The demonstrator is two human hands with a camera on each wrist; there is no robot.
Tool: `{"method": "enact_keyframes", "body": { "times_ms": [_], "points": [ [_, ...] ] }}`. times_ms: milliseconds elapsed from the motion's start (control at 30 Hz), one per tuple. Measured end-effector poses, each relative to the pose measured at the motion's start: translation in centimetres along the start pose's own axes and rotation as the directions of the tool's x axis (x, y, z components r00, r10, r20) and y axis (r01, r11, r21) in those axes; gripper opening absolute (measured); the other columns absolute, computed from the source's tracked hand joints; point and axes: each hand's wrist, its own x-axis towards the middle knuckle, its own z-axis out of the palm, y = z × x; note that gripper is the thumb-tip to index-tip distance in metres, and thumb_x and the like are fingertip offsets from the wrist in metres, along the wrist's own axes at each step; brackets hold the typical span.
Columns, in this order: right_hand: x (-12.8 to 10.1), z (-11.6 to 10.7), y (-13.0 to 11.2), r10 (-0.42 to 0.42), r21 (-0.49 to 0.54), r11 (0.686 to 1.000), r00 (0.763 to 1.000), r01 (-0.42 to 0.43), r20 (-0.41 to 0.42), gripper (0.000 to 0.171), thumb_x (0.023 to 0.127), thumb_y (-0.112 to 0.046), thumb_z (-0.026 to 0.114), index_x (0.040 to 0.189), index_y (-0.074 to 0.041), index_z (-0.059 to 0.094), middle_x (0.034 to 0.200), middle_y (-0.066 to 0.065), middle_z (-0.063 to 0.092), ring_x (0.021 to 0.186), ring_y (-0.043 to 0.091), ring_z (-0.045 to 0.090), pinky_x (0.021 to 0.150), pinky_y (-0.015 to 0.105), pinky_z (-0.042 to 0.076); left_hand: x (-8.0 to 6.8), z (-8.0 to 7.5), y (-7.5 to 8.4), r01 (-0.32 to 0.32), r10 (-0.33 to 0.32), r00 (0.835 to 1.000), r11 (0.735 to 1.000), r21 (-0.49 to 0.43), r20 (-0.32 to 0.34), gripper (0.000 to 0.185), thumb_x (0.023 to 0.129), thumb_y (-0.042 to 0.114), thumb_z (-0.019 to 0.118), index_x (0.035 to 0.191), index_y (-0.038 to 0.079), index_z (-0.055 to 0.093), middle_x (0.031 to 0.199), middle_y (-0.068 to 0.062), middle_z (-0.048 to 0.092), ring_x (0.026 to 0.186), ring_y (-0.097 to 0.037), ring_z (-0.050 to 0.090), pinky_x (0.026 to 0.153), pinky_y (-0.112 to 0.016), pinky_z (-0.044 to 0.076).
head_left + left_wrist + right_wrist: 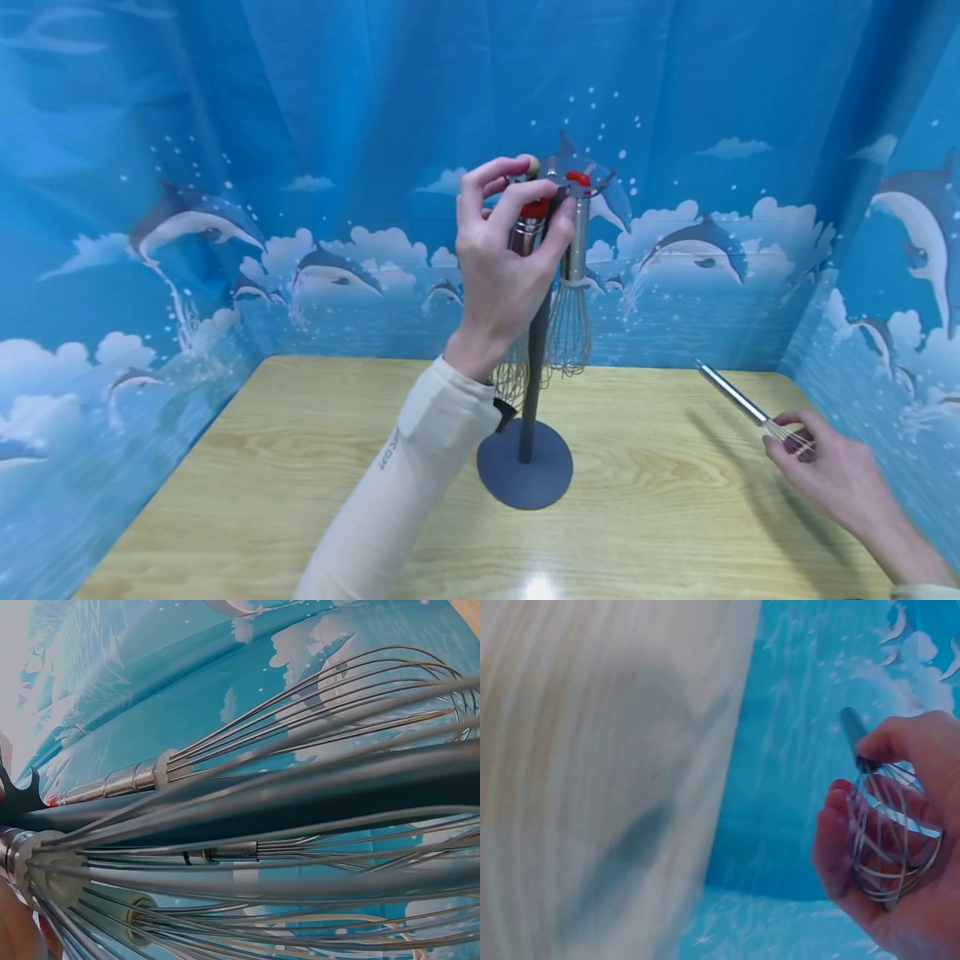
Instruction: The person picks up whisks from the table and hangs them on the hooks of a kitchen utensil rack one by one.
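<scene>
backdrop: blue dolphin-and-cloud cloth on three sides, light wood surface (300, 500) below.
stand: grey utensil stand (527, 467), round base on the surface, upright pole, metal hook ring at top.
left hand: left hand (501, 250) raised at the top of the stand, fingers (517, 196) curled round the steel handle of a red-capped whisk (528, 229) right at the hook ring; can't tell if its loop is on a hook or off.
hanging whisk: second whisk (570, 283), red cap, hangs free from the ring just beside the left hand, wires down. Left wrist view is packed with whisk wires and the pole, so there may be more on the stand; count unclear.
right hand: right hand (821, 462) low, near the right edge of the surface, well apart from the stand. Fingers cupped round the wire head of a small whisk (889, 840), steel handle (731, 393) sticking up and back toward the stand.
doing it well: judgement only. Keep the gripped whisk vertical at the hook so its wires don't tangle with the neighbour's; move it slowly, as a sideways tug could tip the stand. Small whisk is held by the wires, so a light grip avoids bending them.
blur: right wrist view smeared on the left side.
</scene>
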Motion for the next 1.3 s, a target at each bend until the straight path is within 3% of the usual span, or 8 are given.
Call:
{"method": "enact_keyframes", "body": {
  "times_ms": [100, 233, 367, 667, 967, 1300],
  "points": [
    [0.0, -0.3, -1.4, -0.024, 0.050, 0.998, 0.993, 0.030, -0.115, 0.025, 0.092, -0.024, 0.072, 0.113, -0.012, 0.067, 0.081, -0.010, 0.072, 0.063, -0.017, 0.050, 0.055, 0.019, 0.038, 0.0, 0.0, 0.0, -0.003, 0.003, 1.000, 1.000, 0.000, -0.004, 0.019, 0.091, 0.015, 0.074, 0.104, 0.000, 0.074, 0.132, -0.023, 0.055, 0.124, -0.030, 0.052, 0.095, -0.026, 0.048],
    [0.3, -0.8, -3.4, -0.057, 0.112, 0.990, 0.962, 0.090, -0.266, 0.025, 0.087, -0.017, 0.076, 0.111, -0.012, 0.070, 0.076, -0.036, 0.057, 0.063, -0.021, 0.049, 0.058, 0.014, 0.037, -0.1, 0.0, 0.0, -0.007, 0.007, 1.000, 1.000, -0.005, -0.005, 0.020, 0.091, 0.014, 0.074, 0.104, -0.001, 0.073, 0.132, -0.023, 0.055, 0.124, -0.031, 0.052, 0.096, -0.025, 0.048],
    [0.4, -1.2, -5.5, -0.057, 0.141, 0.984, 0.935, 0.113, -0.349, 0.026, 0.086, -0.016, 0.077, 0.112, -0.012, 0.072, 0.078, -0.045, 0.051, 0.063, -0.024, 0.048, 0.060, 0.011, 0.038, -0.1, 0.1, 0.0, -0.005, 0.005, 1.000, 1.000, -0.018, -0.006, 0.019, 0.091, 0.014, 0.074, 0.104, -0.001, 0.073, 0.132, -0.023, 0.055, 0.124, -0.030, 0.051, 0.097, -0.025, 0.048],
    [0.6, -2.1, -9.8, -0.003, 0.221, 0.969, 0.897, 0.112, -0.441, 0.028, 0.088, -0.010, 0.075, 0.115, -0.009, 0.072, 0.080, -0.043, 0.053, 0.064, -0.022, 0.051, 0.055, 0.003, 0.043, -0.1, 0.0, 0.0, 0.003, -0.003, 1.000, 0.999, -0.049, 0.003, 0.019, 0.092, 0.012, 0.072, 0.104, -0.002, 0.072, 0.132, -0.023, 0.053, 0.125, -0.030, 0.051, 0.097, -0.025, 0.050],
    [1.1, -2.5, -13.0, -0.004, 0.321, 0.925, 0.849, 0.204, -0.529, 0.035, 0.086, 0.001, 0.070, 0.121, -0.003, 0.069, 0.088, -0.035, 0.060, 0.076, -0.020, 0.058, 0.060, 0.000, 0.045, 0.0, 0.0, -0.1, -0.005, 0.005, 1.000, 0.998, -0.060, 0.011, 0.021, 0.091, 0.013, 0.072, 0.105, -0.003, 0.070, 0.132, -0.024, 0.053, 0.123, -0.030, 0.052, 0.095, -0.024, 0.053],
    [1.9, -2.9, -16.1, -0.088, 0.411, 0.813, 0.784, 0.413, -0.614, 0.038, 0.084, 0.009, 0.067, 0.122, 0.010, 0.064, 0.094, -0.027, 0.067, 0.081, -0.011, 0.065, 0.063, 0.002, 0.050, 0.0, -0.1, -0.2, -0.008, 0.010, 1.000, 0.997, -0.071, 0.020, 0.023, 0.090, 0.014, 0.073, 0.105, -0.004, 0.070, 0.132, -0.024, 0.053, 0.122, -0.029, 0.053, 0.092, -0.023, 0.055]
  ]
}}
